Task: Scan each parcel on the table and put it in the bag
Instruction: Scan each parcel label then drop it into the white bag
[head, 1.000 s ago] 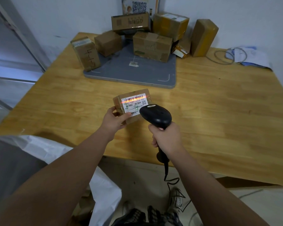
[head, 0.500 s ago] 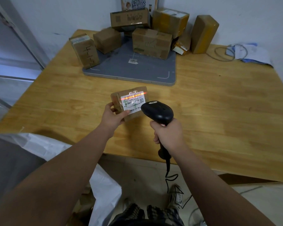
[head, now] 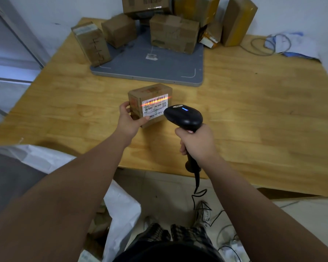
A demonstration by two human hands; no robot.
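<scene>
Parcel (head: 150, 95) stands upright near the front middle of the bench (head: 263, 114), and your left hand (head: 130, 122) grips it from the left side, thumb across the lower front edge and fingers round the side; can't tell whether its bottom actually touches the wood. The white label (head: 155, 108) faces you and reads J6-S04 twice, with an orange-red scan line running straight across the barcode at the top. Your right hand (head: 198, 144) is clenched round the handle of the black scanner (head: 185, 117). The scanner's head hovers just beside the parcel's lower right corner, aimed at the label, with a little blue light lit on top. Its cable (head: 197, 188) drops past the bench edge and curls over the floor near your shoe (head: 203, 212). Further back you've got a grey pad (head: 159, 70) carrying more cardboard boxes: a tall box (head: 92, 44) on its left corner, a smaller box (head: 119, 30) behind that, and a wide box (head: 173, 34) at the back. More boxes pile up against the wall, with a yellowish box (head: 239, 19) standing on end off to the right. A coiled wire (head: 263, 46) and some papers (head: 295, 46) lie in the far right corner. The white bag (head: 49, 161) is low on your left, beside the bench's front edge, partly under your left forearm.
</scene>
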